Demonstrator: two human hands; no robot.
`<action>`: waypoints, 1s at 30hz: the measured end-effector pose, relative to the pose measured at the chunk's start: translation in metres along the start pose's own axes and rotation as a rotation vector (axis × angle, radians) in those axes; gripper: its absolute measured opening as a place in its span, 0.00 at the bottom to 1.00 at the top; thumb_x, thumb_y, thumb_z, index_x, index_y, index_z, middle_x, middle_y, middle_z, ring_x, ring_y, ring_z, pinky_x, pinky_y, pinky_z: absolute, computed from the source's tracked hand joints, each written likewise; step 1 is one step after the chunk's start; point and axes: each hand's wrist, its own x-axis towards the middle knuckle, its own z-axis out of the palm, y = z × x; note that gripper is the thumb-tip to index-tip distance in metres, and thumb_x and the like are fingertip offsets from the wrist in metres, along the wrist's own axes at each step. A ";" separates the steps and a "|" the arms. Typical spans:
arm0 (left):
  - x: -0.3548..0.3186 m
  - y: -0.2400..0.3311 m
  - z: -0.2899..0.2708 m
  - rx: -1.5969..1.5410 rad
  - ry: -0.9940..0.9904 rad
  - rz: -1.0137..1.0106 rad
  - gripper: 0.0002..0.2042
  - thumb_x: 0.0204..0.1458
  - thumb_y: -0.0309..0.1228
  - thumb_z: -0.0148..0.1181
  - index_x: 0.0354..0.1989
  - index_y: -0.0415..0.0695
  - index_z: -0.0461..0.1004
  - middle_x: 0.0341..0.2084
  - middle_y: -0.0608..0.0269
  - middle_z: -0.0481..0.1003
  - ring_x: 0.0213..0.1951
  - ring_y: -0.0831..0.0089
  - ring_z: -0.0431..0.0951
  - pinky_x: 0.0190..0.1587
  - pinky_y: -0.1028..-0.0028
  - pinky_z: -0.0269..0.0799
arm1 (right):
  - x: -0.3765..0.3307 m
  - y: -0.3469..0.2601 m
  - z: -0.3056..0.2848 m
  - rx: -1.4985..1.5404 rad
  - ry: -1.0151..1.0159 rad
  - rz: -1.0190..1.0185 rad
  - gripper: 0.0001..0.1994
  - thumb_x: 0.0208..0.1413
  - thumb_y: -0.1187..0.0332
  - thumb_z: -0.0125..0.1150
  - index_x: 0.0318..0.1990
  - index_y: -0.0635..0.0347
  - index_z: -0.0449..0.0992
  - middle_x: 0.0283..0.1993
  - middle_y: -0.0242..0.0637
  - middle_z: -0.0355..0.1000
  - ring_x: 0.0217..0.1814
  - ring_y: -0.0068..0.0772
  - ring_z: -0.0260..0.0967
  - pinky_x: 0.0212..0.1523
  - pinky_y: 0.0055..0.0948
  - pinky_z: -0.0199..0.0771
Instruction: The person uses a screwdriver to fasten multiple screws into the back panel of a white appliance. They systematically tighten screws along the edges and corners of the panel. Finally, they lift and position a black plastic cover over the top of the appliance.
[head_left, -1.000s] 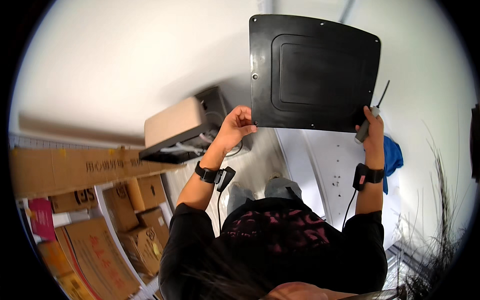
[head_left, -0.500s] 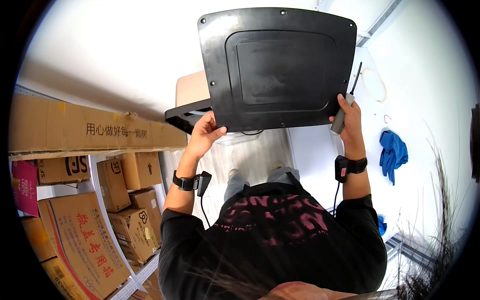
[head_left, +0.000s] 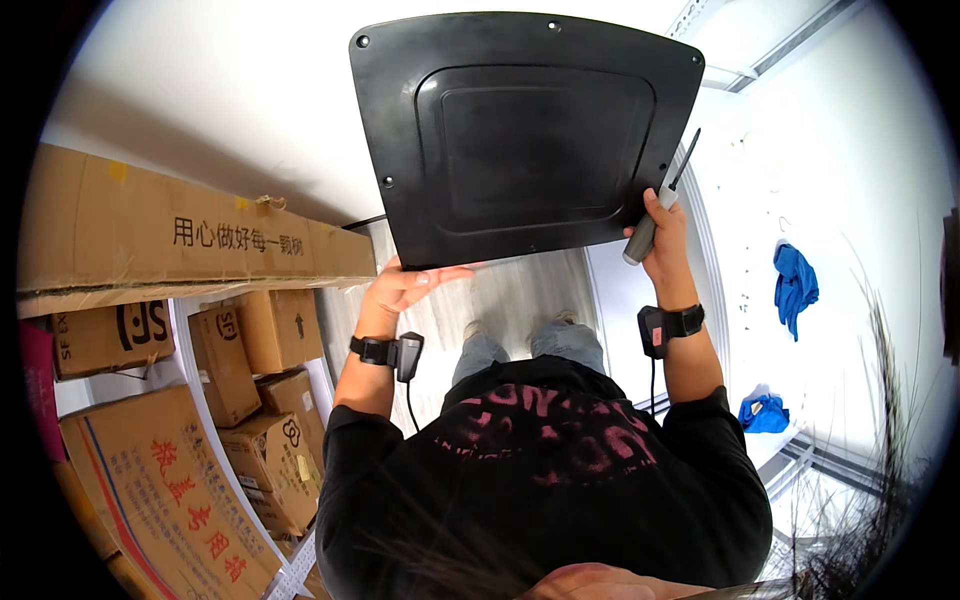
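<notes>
A black plastic panel [head_left: 535, 140] is held up in front of me at the top, tilted slightly. It has rounded corners, several small holes round its rim and a recessed rectangular outline in its middle. My left hand [head_left: 402, 288] supports its lower left corner, with some fingers stretched along the bottom edge and others partly hidden behind it. My right hand [head_left: 664, 235] grips the lower right corner. That same hand clasps a screwdriver [head_left: 643, 238] with a grey handle, its dark shaft pointing up past the panel's right edge.
At left, a long cardboard box [head_left: 150, 235] tops a white shelf [head_left: 212, 455] packed with several brown cartons [head_left: 165, 480]. Blue cloths [head_left: 795, 290] lie at right on a white surface. Wood-look floor [head_left: 525, 310] shows around my feet. Wrist straps [head_left: 375, 350] with trailing cables circle both forearms.
The panel and both hands have moved left, and the panel tilts more. My left fingers have straightened along its bottom edge. The black tray-like part and carton behind it no longer show.
</notes>
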 end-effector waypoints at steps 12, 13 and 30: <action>0.030 0.034 -0.098 1.267 0.639 0.046 0.06 0.47 0.24 0.63 0.32 0.36 0.74 0.28 0.61 0.76 0.32 0.75 0.74 0.38 0.74 0.69 | 0.114 0.094 -0.053 -0.153 -0.208 -0.014 0.09 0.51 0.76 0.59 0.39 0.61 0.68 0.35 0.33 0.69 0.31 0.24 0.68 0.29 0.25 0.73; 0.040 0.019 -0.111 1.332 0.689 0.062 0.02 0.47 0.20 0.61 0.28 0.36 0.75 0.26 0.56 0.77 0.30 0.68 0.77 0.35 0.72 0.72 | 0.126 0.099 -0.062 -0.221 -0.215 -0.008 0.09 0.51 0.77 0.58 0.39 0.61 0.69 0.35 0.33 0.69 0.31 0.24 0.68 0.30 0.24 0.72; 0.186 -0.066 -0.309 1.702 0.567 0.252 0.12 0.35 0.26 0.59 0.32 0.38 0.76 0.32 0.57 0.78 0.41 0.58 0.76 0.45 0.67 0.72 | 0.348 0.189 -0.091 -0.511 -0.338 -0.343 0.14 0.37 0.92 0.53 0.30 0.63 0.68 0.36 0.40 0.73 0.43 0.35 0.71 0.46 0.29 0.70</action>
